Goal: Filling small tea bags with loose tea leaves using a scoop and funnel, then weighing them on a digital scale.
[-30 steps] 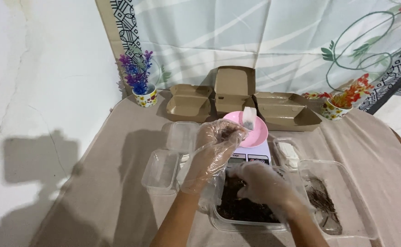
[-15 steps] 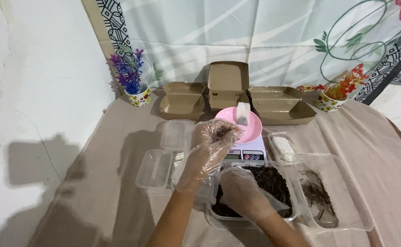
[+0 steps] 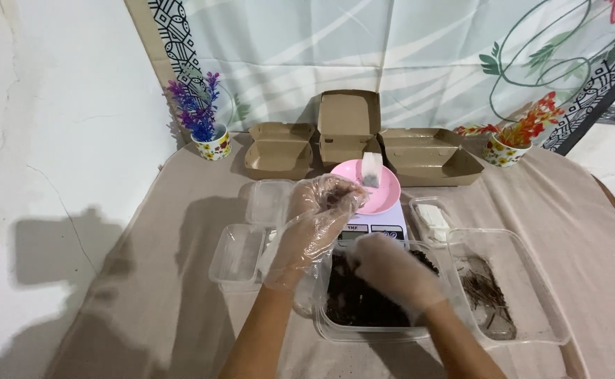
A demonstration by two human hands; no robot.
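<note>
Filling looks to be the step in hand: the gloved left hand (image 3: 319, 210), fingers pinched on something too small to tell, is held beside the pink bowl (image 3: 374, 186) and its sachet (image 3: 371, 170), while the right hand (image 3: 385, 267) is curled, seemingly gripping, in the tub (image 3: 364, 309) of dark material. A short, steady carry over the tub rim is judged needed next; clear trays (image 3: 241, 249) crowd the left, another tray (image 3: 511, 295) the right.

White wall (image 3: 48, 140), patterned curtain (image 3: 406, 49), cloth-covered table (image 3: 153, 281)
</note>
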